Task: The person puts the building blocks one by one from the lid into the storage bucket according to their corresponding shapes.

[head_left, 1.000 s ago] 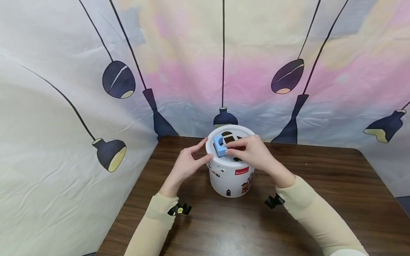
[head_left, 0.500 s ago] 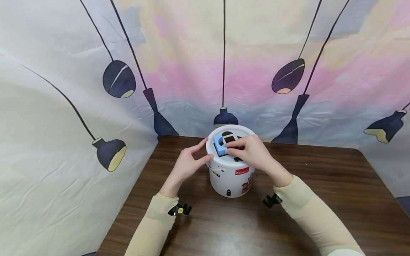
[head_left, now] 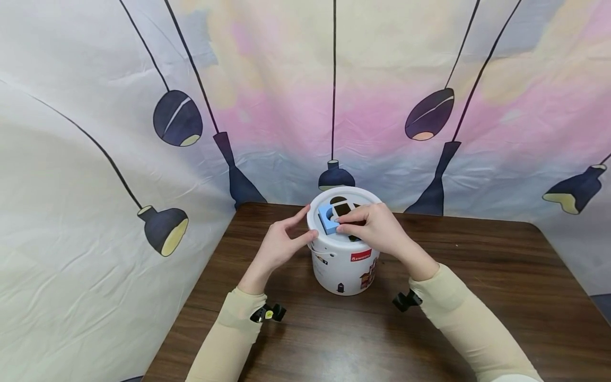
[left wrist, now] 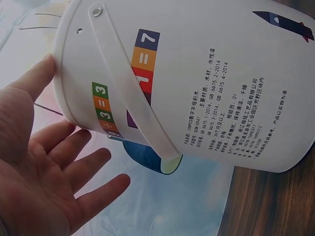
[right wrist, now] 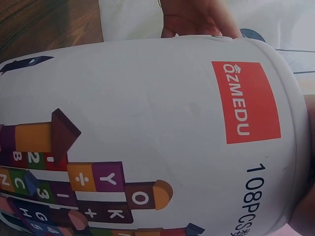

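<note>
A white plastic bucket (head_left: 345, 276) stands on the table, its white lid (head_left: 366, 196) cut with shaped holes. Over a hole at the lid's left side, my right hand (head_left: 377, 225) pinches a blue arch block (head_left: 327, 225) between thumb and forefinger. The block's curved notch faces right, and its lower edge overlaps the dark opening. My left hand (head_left: 281, 241) rests its thumb and a fingertip on the lid's left rim. In the left wrist view, the other fingers of the left hand (left wrist: 54, 162) are spread beside the bucket wall. The right wrist view hides most of the right hand.
The bucket's white handle (left wrist: 130, 93) hangs down its left side. Under everything is a dark wooden table (head_left: 343, 339). A cloth backdrop (head_left: 286, 95) printed with hanging lamps rises right behind the table's far edge.
The blue arch block shifts slightly over the hole under the right hand's pinch, and the right wrist moves a little. My left hand stays on the rim; the bucket keeps its place.
</note>
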### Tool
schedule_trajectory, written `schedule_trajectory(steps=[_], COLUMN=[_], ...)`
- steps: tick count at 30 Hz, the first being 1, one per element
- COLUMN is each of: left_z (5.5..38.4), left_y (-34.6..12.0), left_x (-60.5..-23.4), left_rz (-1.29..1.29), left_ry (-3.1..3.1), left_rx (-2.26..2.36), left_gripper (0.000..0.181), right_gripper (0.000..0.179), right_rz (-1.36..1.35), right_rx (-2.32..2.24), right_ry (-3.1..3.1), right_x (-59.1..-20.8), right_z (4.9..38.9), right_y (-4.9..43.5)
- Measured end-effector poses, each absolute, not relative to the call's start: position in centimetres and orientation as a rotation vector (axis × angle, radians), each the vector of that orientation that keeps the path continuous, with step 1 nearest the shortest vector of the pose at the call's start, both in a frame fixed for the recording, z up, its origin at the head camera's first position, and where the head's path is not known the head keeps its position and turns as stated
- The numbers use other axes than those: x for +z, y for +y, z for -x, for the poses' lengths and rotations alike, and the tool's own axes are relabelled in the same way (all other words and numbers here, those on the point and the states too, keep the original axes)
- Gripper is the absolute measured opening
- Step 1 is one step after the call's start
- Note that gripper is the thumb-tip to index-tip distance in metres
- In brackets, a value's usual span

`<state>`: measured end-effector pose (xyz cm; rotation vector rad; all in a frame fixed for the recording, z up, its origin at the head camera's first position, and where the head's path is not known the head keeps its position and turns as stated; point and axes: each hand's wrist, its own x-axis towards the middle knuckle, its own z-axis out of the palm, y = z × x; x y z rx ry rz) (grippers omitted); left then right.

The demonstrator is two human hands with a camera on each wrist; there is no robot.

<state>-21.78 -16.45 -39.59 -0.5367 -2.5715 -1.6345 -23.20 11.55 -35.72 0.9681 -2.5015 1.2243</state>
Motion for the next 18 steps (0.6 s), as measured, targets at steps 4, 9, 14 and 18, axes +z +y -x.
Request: schedule_trajectory(steps=[4, 9, 14, 18], left_z=[21.8, 21.9, 21.9, 21.8], left_y=[-16.4, -16.4, -17.1, -18.0], left_x=[-39.6, -39.8, -40.0, -40.2], left_rz=[0.54, 0.573, 0.668, 0.763], left_ry=[-2.567, -2.572, -2.61, -2.575], left_rx=[-1.633, -1.599, -1.423, -1.321], left_gripper=[0.069, 0.068, 0.072, 0.076], right_gripper=[0.021, 0.023, 0.025, 0.026], right_rz=[-0.956, -0.949, -0.969, -0.991], right_rx=[1.22, 1.229, 1.182, 1.108], right_ry=[-2.515, -2.53, -2.42, -2.212], right_x=[-35.6, -35.4, -35.6, -36.4], right_z=[23.2, 22.7, 22.1, 22.0], right_y=[11.6, 12.0, 13.1, 14.8])
